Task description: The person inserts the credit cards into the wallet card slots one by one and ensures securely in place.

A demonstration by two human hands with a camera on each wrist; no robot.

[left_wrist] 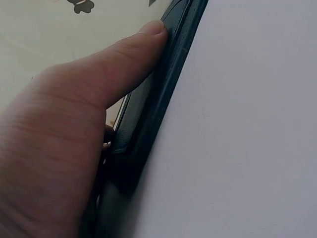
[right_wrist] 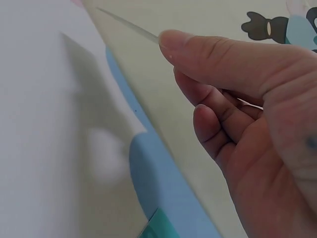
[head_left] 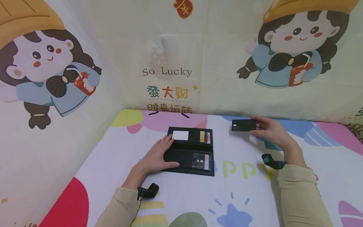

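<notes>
A black long wallet (head_left: 181, 160) lies unfolded on the table, with a white insert (head_left: 180, 135) in its upper panel and several cards (head_left: 202, 161) tucked in slots at the right. My left hand (head_left: 158, 154) rests on the wallet's left side, fingers spread over the upper panel and thumb stretched along the lower one. In the left wrist view the thumb (left_wrist: 124, 64) presses on the wallet near its edge (left_wrist: 171, 89). Right of the wallet, my right hand (head_left: 267, 130) pinches a black card (head_left: 241, 125) marked VIP, raised above the table. Edge-on, that card (right_wrist: 126, 24) looks thin in the right wrist view.
A printed white cloth (head_left: 232, 186) covers the table, and a cartoon-patterned backdrop (head_left: 221, 75) rises behind and at the left. A flat teal shape (head_left: 273, 145) shows below my right hand. Each wrist wears a black camera mount (head_left: 148, 191).
</notes>
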